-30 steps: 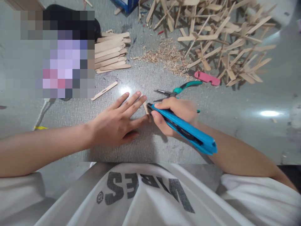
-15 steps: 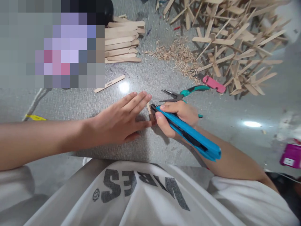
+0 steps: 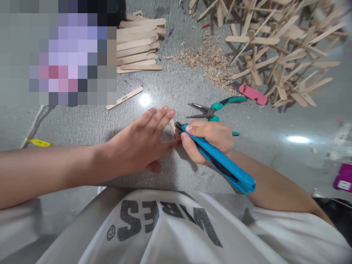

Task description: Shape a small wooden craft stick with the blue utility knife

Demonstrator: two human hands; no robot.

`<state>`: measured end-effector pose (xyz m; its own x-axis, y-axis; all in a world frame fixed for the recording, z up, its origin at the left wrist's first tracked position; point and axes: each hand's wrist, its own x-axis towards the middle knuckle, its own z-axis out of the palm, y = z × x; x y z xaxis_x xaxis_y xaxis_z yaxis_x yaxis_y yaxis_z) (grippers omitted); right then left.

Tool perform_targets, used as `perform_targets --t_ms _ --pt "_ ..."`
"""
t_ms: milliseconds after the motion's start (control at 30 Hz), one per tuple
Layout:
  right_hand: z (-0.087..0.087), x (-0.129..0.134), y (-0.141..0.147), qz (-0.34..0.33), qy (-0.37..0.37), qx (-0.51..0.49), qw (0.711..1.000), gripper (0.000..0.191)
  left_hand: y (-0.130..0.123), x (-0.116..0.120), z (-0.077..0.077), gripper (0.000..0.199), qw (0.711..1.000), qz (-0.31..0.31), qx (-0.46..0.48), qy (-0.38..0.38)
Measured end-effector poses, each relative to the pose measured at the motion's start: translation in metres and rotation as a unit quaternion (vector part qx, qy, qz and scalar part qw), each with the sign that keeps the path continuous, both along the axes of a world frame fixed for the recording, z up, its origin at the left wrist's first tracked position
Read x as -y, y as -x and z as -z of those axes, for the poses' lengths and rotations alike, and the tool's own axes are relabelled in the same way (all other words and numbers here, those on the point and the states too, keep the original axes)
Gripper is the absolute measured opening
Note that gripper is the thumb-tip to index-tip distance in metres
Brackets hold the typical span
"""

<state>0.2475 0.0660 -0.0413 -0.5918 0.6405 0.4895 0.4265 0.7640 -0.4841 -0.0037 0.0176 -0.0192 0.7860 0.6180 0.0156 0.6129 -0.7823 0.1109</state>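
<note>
My right hand [image 3: 210, 139] is closed around a blue utility knife [image 3: 222, 157]. The knife slants, its dark tip at a wooden craft stick [image 3: 173, 126] on the table. Flat on the table, fingers stretched and spread, my left hand [image 3: 140, 143] touches this stick with its fingertips. Most of the stick is hidden by the hands. Just beyond my right hand lie long-nose pliers [image 3: 217, 107] with green handles and parted jaws. Another craft stick [image 3: 125, 98], with a dark mark on it, lies beyond my left hand.
A stack of craft sticks [image 3: 140, 46] stands at the back. Wood shavings [image 3: 209, 60] lie beside a pink-handled blade [image 3: 253, 94]. Sticks joined into crosses [image 3: 286, 55] are heaped at the back right. A purple object [image 3: 343, 178] sits at the right edge. A cable [image 3: 34, 123] runs at the left.
The rear end of the utility knife has dipped a little toward me. Both hands stay at the craft stick. The view has shifted slightly.
</note>
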Motion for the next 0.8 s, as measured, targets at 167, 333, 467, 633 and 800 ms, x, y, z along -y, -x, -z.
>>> perform_targets --t_ms 167,333,467,633,800 --pt "-0.005 -0.001 0.003 -0.012 -0.036 -0.045 0.998 0.020 0.000 0.002 -0.002 0.121 1.000 -0.003 -0.018 -0.007" --pt "-0.007 0.000 0.003 -0.036 -0.040 -0.040 0.998 0.021 0.000 0.001 -0.006 0.120 1.000 -0.010 -0.023 0.011" --pt "-0.008 0.001 0.000 -0.038 -0.042 -0.031 0.998 0.024 0.000 0.000 -0.006 0.122 0.999 -0.014 -0.023 0.025" --pt "-0.010 0.004 -0.001 -0.036 -0.039 -0.020 0.998 0.025 -0.001 0.000 -0.007 0.119 0.999 -0.017 -0.029 0.039" --pt "-0.011 0.007 -0.002 -0.021 -0.040 -0.031 0.998 0.024 -0.002 -0.001 -0.010 0.116 0.997 -0.019 -0.042 0.055"
